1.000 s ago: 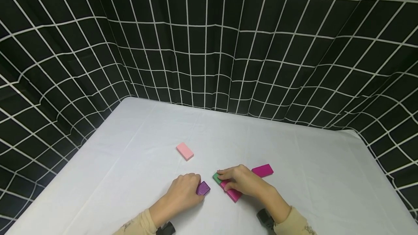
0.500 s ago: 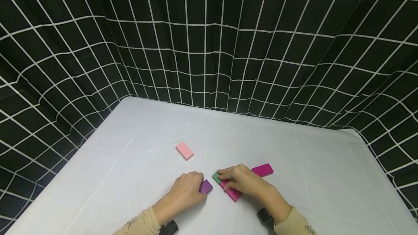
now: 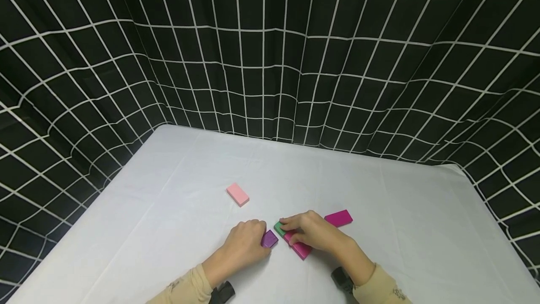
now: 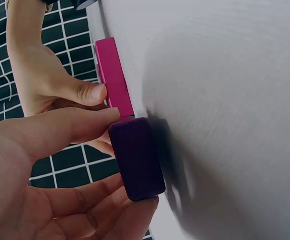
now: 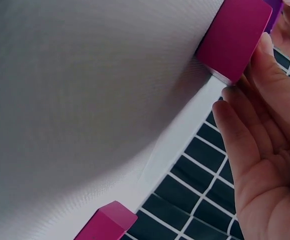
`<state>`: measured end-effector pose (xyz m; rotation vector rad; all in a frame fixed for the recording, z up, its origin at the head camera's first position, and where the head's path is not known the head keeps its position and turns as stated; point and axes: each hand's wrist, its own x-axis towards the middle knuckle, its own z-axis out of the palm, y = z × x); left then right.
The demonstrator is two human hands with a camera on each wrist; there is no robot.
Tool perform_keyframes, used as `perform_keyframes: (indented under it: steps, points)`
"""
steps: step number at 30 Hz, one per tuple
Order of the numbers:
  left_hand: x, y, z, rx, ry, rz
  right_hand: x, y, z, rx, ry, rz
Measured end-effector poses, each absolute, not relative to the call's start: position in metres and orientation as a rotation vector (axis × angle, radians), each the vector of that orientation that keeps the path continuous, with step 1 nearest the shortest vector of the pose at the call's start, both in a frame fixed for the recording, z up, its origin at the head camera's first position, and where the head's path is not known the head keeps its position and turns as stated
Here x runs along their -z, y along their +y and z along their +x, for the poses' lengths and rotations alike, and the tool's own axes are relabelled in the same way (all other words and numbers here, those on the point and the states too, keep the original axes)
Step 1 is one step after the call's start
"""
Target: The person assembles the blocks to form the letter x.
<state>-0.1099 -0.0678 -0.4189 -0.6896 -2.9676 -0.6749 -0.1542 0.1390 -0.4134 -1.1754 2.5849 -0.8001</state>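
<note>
My left hand [image 3: 241,247] pinches a purple block [image 3: 269,239] between thumb and fingers. The block stands close to the table, its dark end face [image 4: 137,160] towards the left wrist camera. Just to the right, my right hand [image 3: 314,232] holds a magenta block [image 3: 301,249], with the thumb on its near left side. A green block [image 3: 279,228] lies end to end against that magenta block, and right fingertips reach over it. In the head view a narrow gap separates the purple block from this pair. The right fingers partly hide both blocks.
A second magenta block [image 3: 339,218] lies beyond the right hand, to the right. Farther back on the left is a light pink block [image 3: 238,194]. A white cloth [image 3: 202,163] covers the table, and a black curtain with white grid lines [image 3: 270,50] hangs behind.
My left hand has slid the purple block a little to the right and away from me, closer to the green and magenta pair. The right hand stays in place.
</note>
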Motion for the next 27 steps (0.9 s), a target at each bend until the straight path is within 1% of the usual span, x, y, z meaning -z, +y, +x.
perform_keyframes:
  steps: [27]
  points:
    - [0.4197,-0.061,-0.1157,0.67,-3.012,-0.691,0.4131,0.1381,-0.1543,0.787,2.593,-1.144]
